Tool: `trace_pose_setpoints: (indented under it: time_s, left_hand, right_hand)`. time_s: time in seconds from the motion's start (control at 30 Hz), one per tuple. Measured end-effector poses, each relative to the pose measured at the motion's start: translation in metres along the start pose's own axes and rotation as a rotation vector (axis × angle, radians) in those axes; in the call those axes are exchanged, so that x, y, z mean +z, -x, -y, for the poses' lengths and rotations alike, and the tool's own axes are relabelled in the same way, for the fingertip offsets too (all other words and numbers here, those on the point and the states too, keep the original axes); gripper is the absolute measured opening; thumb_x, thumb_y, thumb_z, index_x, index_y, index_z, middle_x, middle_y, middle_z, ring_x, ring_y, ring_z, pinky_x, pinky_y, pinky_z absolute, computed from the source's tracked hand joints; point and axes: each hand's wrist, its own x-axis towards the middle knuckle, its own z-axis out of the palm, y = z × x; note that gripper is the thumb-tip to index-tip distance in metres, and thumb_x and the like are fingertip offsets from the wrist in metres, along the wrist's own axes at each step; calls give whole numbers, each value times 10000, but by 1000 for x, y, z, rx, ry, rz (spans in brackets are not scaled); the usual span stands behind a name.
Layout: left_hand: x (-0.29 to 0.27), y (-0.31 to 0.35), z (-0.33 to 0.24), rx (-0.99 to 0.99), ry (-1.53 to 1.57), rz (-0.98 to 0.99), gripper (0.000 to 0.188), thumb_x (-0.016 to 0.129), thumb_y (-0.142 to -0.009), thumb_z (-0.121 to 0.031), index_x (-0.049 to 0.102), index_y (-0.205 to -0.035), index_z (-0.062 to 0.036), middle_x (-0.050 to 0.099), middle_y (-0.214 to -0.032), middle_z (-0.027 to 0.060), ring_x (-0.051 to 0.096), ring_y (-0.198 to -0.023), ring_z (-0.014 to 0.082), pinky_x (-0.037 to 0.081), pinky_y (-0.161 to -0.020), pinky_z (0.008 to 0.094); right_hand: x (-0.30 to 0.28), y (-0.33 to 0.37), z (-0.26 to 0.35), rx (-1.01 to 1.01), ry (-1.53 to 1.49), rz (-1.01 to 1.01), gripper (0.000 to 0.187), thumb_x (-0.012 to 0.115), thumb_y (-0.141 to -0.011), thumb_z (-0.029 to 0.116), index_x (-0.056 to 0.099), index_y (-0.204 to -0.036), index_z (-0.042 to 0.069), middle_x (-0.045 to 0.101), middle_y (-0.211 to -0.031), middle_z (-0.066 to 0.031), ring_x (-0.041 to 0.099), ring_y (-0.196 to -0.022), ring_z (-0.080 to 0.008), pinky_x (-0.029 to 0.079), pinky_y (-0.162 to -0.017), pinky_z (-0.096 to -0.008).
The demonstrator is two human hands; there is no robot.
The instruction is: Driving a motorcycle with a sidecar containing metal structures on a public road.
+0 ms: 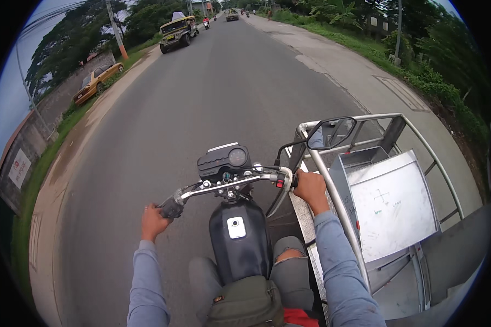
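Note:
A motorcycle's handlebar [204, 186] spans the middle of the view. My left hand [153, 222] is closed round its left grip, beside the black switch housing. On the right grip sits my right hand [311, 188], fingers wrapped over it next to a red switch. Between them is the dark instrument cluster [223, 160] with a round dial. Below lies the black fuel tank [239, 229] with a silver cap. A black-framed mirror [331, 133] rises ahead of my right hand. A dark green bag [245, 302] rests in my lap.
A metal-railed sidecar [338, 191] is on the right, carrying a box with a white marked panel [393, 210]. The grey road [202, 87] runs ahead. A jeepney [178, 32] is at far left; another vehicle [232, 15] is farther ahead. A yellow car [97, 83] stands on the left verge.

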Motion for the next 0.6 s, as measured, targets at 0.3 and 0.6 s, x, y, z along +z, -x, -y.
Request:
trace_pose_setpoints:
  time_s: [0.3,0.6]
  left_hand:
    - [7,3,5,0,42,-52,458,986,-802,-333,952,-1180,-77,791,-1426,179,708,-1353,424,607,-1144,545]
    - [6,12,4,24,66,-101,448,970,-799,-334,942,-1163,-75,773,-1462,157,686,-1381,425,593,-1167,545]
  right_hand:
    - [7,-5,-1,-25,21,-44,413,940,-810,304,778,-1149,130,859,-915,-157,866,-874,-403,664,-799,-550]
    - [-8,-2,9,9,-4,-17,515,923,-793,264,798,-1280,153,857,-936,-204,859,-910,-441,675,-846,-575]
